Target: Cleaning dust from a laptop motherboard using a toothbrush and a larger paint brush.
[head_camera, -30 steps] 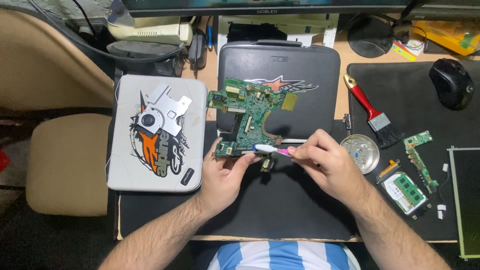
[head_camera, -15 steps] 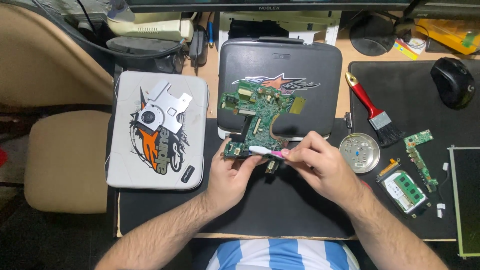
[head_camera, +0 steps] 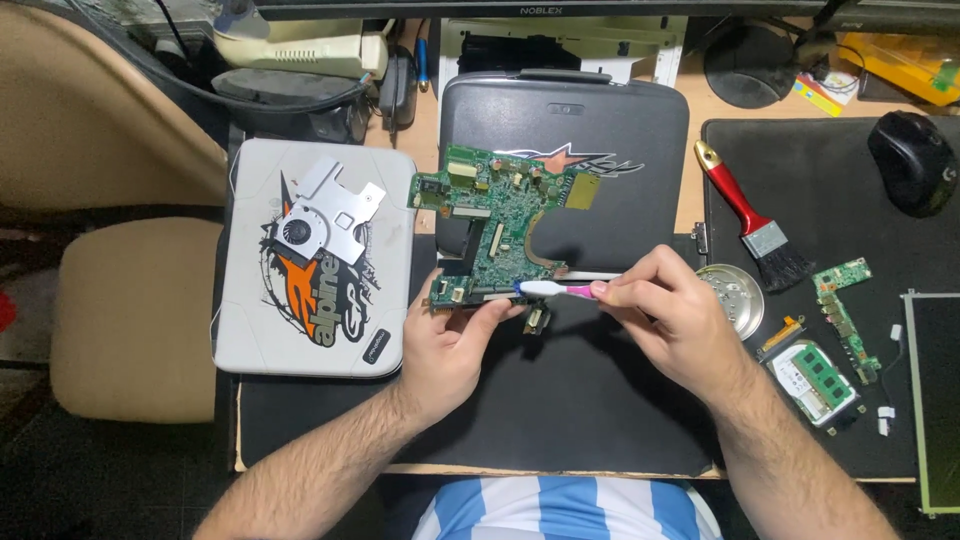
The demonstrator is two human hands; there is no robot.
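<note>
Cluttered wooden bench (head_camera: 700, 210) seen from the head view, with black mats laid over it so small parts stay put. Left hand (head_camera: 455, 345) grips the near edge of a green circuit board (head_camera: 495, 235), holding it raised and tilted over a dark laptop shell (head_camera: 600, 130), so its face turns up toward the wearer. Right hand (head_camera: 670, 315) is closed around a pink-handled toothbrush (head_camera: 555, 289), white head touching the board's lower edge, handle held pencil-like for fine control. At left, a grey case (head_camera: 310, 320) with an orange graphic carries a metal fan bracket (head_camera: 325, 212), set aside. At right, within reach: red-handled brush (head_camera: 750, 215), round metal dish (head_camera: 735, 298), small green boards (head_camera: 845, 300), memory module (head_camera: 820, 375), black mouse (head_camera: 912, 160).
</note>
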